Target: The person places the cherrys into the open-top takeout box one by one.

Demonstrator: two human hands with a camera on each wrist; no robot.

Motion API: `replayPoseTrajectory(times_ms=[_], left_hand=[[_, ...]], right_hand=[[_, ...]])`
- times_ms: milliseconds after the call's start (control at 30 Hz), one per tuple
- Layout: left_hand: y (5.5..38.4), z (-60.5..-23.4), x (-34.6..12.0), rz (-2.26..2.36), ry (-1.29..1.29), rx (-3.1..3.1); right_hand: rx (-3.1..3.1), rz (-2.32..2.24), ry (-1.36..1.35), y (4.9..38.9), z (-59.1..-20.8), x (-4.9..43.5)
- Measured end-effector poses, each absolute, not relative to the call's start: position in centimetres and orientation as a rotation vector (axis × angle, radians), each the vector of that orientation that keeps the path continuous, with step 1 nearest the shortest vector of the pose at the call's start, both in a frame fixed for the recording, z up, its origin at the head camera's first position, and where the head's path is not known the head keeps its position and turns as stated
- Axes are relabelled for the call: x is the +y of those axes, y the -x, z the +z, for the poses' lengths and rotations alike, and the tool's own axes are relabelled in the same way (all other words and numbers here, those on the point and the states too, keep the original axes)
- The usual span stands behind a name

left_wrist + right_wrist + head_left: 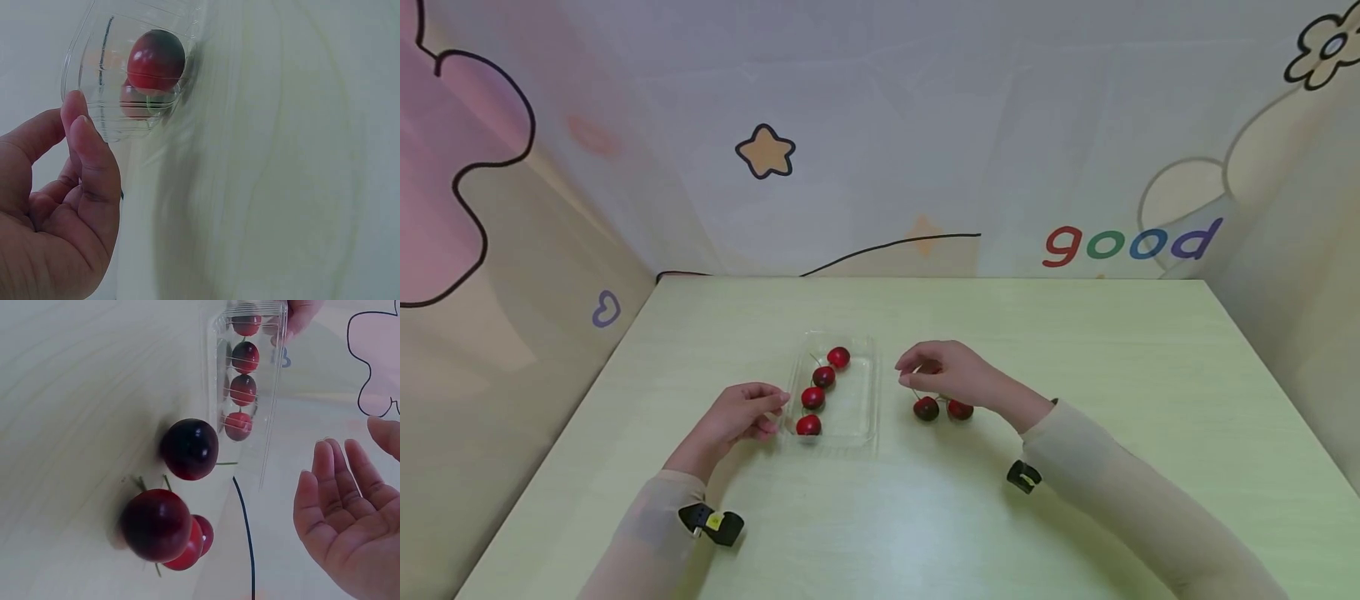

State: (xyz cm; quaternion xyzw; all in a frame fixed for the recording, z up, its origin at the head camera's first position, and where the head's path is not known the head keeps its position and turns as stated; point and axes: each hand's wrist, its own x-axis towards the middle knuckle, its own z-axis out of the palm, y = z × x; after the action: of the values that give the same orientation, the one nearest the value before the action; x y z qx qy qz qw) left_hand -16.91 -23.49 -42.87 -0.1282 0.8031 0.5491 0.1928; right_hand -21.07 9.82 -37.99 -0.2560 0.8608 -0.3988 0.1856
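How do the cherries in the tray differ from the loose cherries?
The tray cherries form a row; the loose cherries do not. The tray cherries lie in the tray, the loose cherries on the table. In the head view, the right hand partly hides the loose cherries, not the tray cherries. Both are round and red, some with stems.

The backdrop reads one word — "good".
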Motion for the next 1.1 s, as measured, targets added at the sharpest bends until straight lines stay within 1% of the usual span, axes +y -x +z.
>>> replayPoseTrajectory(times_ms=[400,700,1100], left_hand=[[17.1,-42.9,-23.5,1.538,0.363,2.25],[17.1,-42.8,-23.5,1.526,0.377,2.249],[17.1,-42.9,-23.6,1.527,0.368,2.247]], right_hand=[[2.501,-1.141,0.71,20.3,-38.9,12.8],[2.539,-1.02,0.677,20.1,-39.6,14.7],[2.59,-0.944,0.629,19.6,-41.0,15.8]])
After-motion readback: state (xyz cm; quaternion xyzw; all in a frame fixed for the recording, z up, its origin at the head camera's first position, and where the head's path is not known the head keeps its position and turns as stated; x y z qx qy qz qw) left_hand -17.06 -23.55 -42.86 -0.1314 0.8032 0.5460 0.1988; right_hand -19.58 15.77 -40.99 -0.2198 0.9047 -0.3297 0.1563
